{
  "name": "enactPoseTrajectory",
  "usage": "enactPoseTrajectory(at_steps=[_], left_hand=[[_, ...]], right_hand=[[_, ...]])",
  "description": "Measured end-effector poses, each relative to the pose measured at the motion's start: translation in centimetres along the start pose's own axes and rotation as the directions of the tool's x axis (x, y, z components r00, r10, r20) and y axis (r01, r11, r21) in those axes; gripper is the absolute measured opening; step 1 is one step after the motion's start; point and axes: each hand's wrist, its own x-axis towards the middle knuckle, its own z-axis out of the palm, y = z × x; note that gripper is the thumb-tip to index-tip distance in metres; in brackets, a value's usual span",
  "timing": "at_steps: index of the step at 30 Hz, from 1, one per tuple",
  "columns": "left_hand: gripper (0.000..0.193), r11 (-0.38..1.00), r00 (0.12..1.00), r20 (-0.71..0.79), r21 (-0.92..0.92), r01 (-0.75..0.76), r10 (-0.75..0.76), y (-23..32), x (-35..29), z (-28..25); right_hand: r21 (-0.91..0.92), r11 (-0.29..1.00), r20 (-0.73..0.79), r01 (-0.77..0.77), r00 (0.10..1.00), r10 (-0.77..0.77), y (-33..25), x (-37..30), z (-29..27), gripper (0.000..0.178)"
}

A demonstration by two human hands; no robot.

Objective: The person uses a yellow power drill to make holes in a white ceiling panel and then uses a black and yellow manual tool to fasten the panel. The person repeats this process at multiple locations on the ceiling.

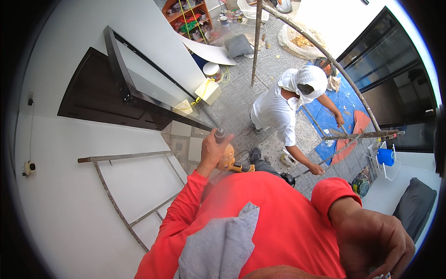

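Observation:
My left hand (213, 152) is wrapped round the front part of a yellow-orange power drill (226, 160), just below its dark chuck (219, 134). The drill is in front of my red shirt, its handle pointing to the right. At the lower right, close to the camera, my right hand (378, 237) has its fingers curled and pressed together. A tiny pale bit of something shows by its fingertips at the picture's edge, too little to name. A grey cloth (218, 242) hangs over the front of my shirt.
Ahead, a co-worker (278, 109) in white grips a long thin bar (341, 151). Rusty scaffold pipes (320, 46) cross the right side. A dark metal frame (153, 100) juts from the left wall; a metal scaffold frame (111, 195) leans below. A blue tarp (346, 93) covers some floor.

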Motion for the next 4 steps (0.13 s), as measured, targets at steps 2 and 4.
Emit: enactPoseTrajectory(at_steps=[2,4], left_hand=[[0.080,0.998,0.996,0.067,-0.024,0.052,-0.050,0.0,-0.7,-0.6],[0.080,0.997,0.994,0.088,-0.032,0.063,-0.060,-0.1,-1.7,-1.7]], right_hand=[[-0.009,0.999,0.000,0.037,0.999,-0.037,-0.6,-0.3,1.6,0.019],[-0.005,0.998,0.011,0.056,0.998,-0.056,-1.0,-0.7,2.9,0.021]])
